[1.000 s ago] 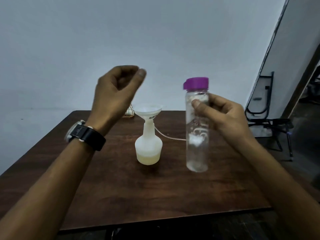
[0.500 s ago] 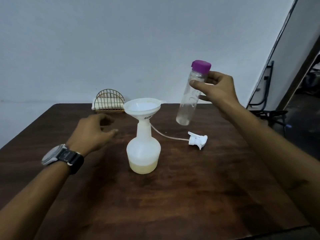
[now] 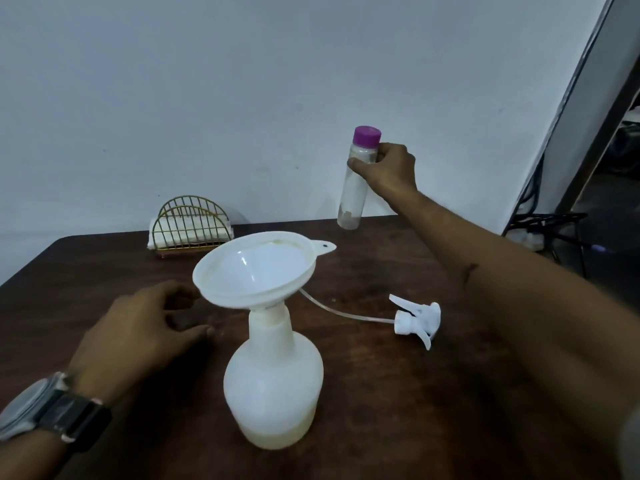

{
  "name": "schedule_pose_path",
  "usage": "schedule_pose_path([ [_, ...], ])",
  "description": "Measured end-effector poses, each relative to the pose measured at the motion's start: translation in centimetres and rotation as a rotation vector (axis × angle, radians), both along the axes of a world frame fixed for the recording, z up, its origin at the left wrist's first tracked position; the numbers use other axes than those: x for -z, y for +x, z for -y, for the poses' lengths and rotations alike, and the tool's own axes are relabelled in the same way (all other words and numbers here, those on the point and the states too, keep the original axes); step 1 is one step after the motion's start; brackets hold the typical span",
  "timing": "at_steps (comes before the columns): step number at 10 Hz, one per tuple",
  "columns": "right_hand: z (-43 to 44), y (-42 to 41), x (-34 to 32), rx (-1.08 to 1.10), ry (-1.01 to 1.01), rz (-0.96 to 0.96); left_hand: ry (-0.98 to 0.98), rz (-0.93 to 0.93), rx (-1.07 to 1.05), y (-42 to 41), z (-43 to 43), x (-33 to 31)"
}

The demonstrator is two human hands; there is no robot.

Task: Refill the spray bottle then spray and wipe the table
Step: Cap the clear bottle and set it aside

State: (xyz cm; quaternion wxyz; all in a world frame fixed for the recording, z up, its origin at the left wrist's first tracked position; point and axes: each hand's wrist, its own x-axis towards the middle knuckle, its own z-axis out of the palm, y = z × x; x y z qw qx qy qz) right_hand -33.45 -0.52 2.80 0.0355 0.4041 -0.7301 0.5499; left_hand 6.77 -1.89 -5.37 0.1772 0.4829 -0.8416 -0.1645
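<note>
A white spray bottle (image 3: 273,386) stands on the dark wooden table (image 3: 398,410), with pale liquid in its bottom part. A white funnel (image 3: 254,268) sits in its neck. The white trigger head (image 3: 417,318) lies on the table to the right, its thin tube trailing towards the bottle. My right hand (image 3: 389,169) grips a clear, nearly empty bottle with a purple cap (image 3: 355,188) near its top, at the table's far edge. My left hand (image 3: 145,327) hovers low left of the spray bottle's neck, fingers loosely curled, holding nothing.
A gold wire holder (image 3: 190,230) with white folded cloths stands at the back left against the wall. Right of the table, cables and a metal frame (image 3: 547,230) lie on the floor by a doorway.
My right hand carried the capped clear bottle away to the table's far edge. My left hand dropped from head height to beside the spray bottle. The view moved closer to the table.
</note>
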Motion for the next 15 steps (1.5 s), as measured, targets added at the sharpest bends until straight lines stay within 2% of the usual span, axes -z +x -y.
schedule_pose_path([
  [2, 3.3, -0.9, 1.2, -0.021, 0.028, -0.037, -0.002, 0.014, -0.065, -0.6, 0.9, 0.0],
  [4, 3.5, -1.4, 2.1, -0.013, 0.104, -0.108, -0.01, -0.032, 0.012, -0.4, 2.1, 1.3],
  [8, 2.3, -2.0, 2.5, 0.052, 0.12, -0.131, -0.05, -0.018, 0.011, -0.5, 1.3, 0.7],
  [13, 1.9, -1.7, 3.4, 0.045, 0.215, -0.057, -0.056, -0.072, -0.002, -0.4, -0.9, 0.1],
  [15, 0.8, -1.3, 2.7, 0.083, 0.376, 0.001, -0.005, 0.01, -0.03, -0.2, -1.5, -0.2],
])
